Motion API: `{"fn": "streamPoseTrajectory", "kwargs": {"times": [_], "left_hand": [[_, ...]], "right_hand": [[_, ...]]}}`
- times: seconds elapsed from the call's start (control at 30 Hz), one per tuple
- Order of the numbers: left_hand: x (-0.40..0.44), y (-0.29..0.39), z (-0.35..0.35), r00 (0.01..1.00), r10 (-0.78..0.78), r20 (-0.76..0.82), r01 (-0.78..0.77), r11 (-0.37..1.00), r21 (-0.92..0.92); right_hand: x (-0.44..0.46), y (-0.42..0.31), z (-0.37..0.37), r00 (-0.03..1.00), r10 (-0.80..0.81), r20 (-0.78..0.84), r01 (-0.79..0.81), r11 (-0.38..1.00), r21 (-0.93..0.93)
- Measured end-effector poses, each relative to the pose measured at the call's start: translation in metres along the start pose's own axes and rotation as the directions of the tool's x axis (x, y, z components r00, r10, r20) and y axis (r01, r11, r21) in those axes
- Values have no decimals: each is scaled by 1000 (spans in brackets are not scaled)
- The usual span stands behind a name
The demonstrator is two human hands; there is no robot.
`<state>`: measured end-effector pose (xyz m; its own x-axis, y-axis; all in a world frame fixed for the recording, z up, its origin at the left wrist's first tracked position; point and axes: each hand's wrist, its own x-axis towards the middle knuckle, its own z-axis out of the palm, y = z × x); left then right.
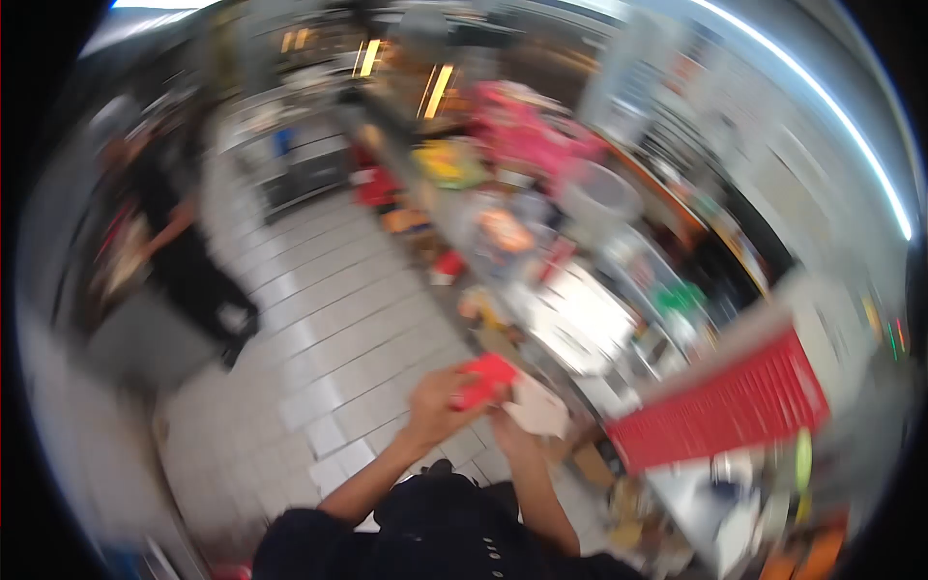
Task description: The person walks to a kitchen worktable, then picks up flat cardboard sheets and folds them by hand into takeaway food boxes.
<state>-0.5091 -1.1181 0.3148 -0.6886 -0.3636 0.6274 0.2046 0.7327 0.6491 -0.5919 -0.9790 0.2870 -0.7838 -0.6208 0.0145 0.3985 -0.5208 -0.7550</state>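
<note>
Both of my hands are together in front of my body, smeared by motion. Fingers of my left hand (437, 404) are wrapped round a small bright red piece (486, 379), which looks like folded card or a packet. My right hand (512, 433) grips the lower edge of a pale, flat piece (537, 406), perhaps paper or card. The red and pale pieces meet between my hands; I cannot tell whether they are one item. The fingertips of my right hand are partly hidden behind the pieces.
A long cluttered counter runs along my right, with a white sheet or tray (583, 319), a clear container (601, 198) and pink bags (527, 135). Close by on the right is a red ribbed crate (720, 401). A person in dark clothes (184, 222) stands at left, across the tiled floor (358, 290).
</note>
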Motion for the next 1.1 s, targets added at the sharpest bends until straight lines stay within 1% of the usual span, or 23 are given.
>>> {"fn": "streamPoseTrajectory", "kwargs": {"times": [0.03, 0.13, 0.17, 0.2, 0.23, 0.27, 0.3, 0.33, 0.4, 0.47, 0.5, 0.57, 0.6, 0.63, 0.7, 0.77, 0.8, 0.87, 0.97, 1.0, 1.03, 1.07, 1.1], "left_hand": [[3, 3, -1, 999, 33, -13, -34, 999, -17], [-2, -1, -4, 971, -238, -23, 217, 917, -334], [5, 12, -5, 963, -269, -6, 245, 888, -390], [10, 18, -10, 951, -309, 13, 283, 852, -440], [4, 3, -10, 972, -233, -40, 208, 922, -326], [5, -10, -5, 984, -145, -103, 121, 970, -210], [11, 9, 4, 977, -192, -89, 136, 891, -432], [14, 30, 7, 965, -256, -49, 169, 759, -629], [5, 26, 18, 955, -267, -126, 169, 845, -507], [4, 3, 26, 959, -279, -54, 219, 847, -484], [8, -2, 30, 947, -318, -39, 274, 865, -420], [18, 23, 37, 950, -312, -8, 273, 846, -459], [20, 33, 34, 945, -328, -5, 287, 833, -474], [22, 33, 33, 964, -267, 10, 244, 865, -439], [16, -5, 39, 964, -254, 76, 263, 878, -401], [15, -8, 41, 956, -258, 137, 290, 891, -350], [17, 13, 43, 973, -174, 155, 226, 862, -454], [16, 23, 47, 983, -73, 168, 158, 804, -573], [16, 18, 48, 977, -84, 198, 172, 859, -483], [9, 24, 56, 978, -164, 131, 210, 775, -597], [3, 10, 60, 977, -171, 125, 212, 783, -585], [4, 15, 65, 957, -241, 159, 280, 643, -713], [-3, 3, 73, 955, -274, 112, 281, 724, -630]], "right_hand": [[4, 23, -35, 997, 6, 81, -11, 998, 57], [14, 106, -132, 961, -177, -214, 178, 984, -12], [39, 98, -119, 958, -180, -221, 244, 919, 309], [41, 79, -117, 916, -271, -295, 356, 887, 293], [38, 58, -115, 771, -510, -382, 370, 846, -383], [28, 32, -98, 769, -519, -374, 223, 765, -604], [18, 6, -82, 767, -528, -365, 60, 625, -779], [8, -18, -61, 879, -318, -355, 0, 745, -667], [16, 13, -69, 910, -244, -336, 204, 967, -151], [-12, -24, -51, 962, -86, -258, 64, 994, -92], [-14, -27, -56, 952, -119, -283, 96, 991, -95], [-18, -29, -66, 918, -363, -162, 247, 839, -484], [-22, -34, -72, 907, -380, -181, 254, 837, -485], [-25, -48, -75, 917, -362, -167, 196, 772, -604], [-25, -63, -74, 925, -348, -153, 140, 688, -712], [-24, -66, -66, 688, -677, -261, 243, 555, -796], [-22, -70, -71, 690, -673, -266, 241, 560, -793], [-18, -76, -89, 679, -512, -526, 44, 743, -667], [-12, -49, -108, 479, -698, -531, 143, 659, -738], [-14, -40, -119, 544, -642, -540, 82, 682, -727], [-9, -5, -143, 526, -587, -616, 42, 741, -670], [5, 9, -144, 534, -575, -620, 7, 737, -676], [-1, 24, -150, 624, -529, -575, 154, 804, -574]]}}
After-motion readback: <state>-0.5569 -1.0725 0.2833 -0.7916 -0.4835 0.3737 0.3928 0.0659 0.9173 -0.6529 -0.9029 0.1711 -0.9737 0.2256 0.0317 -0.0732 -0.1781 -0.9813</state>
